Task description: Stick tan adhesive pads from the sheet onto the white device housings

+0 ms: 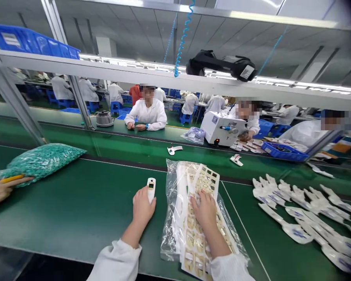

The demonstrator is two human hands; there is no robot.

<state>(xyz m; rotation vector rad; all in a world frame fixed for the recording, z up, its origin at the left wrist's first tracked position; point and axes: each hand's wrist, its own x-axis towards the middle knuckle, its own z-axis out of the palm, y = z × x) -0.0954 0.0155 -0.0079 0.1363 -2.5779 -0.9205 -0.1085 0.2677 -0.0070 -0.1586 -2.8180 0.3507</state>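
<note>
Fingers and thumb of the left hand (pixel 144 207) are clasping the lower body of a white handheld device (pixel 151 192) over the green table (pixel 84 218). Its shell is looking stiff, light and smooth, so perhaps slippery; that narrow body is offering the safer hold, clear of the delicate-looking dark window (pixel 151 186). Just beside it, the right hand (pixel 206 208) is resting on sticker sheets (pixel 198 242), fingers slightly spread, thumb apart. Those are looking thin and bendable, likely best taken by an edge. Farther right, white shells (pixel 298 233) are lying grouped.
</note>
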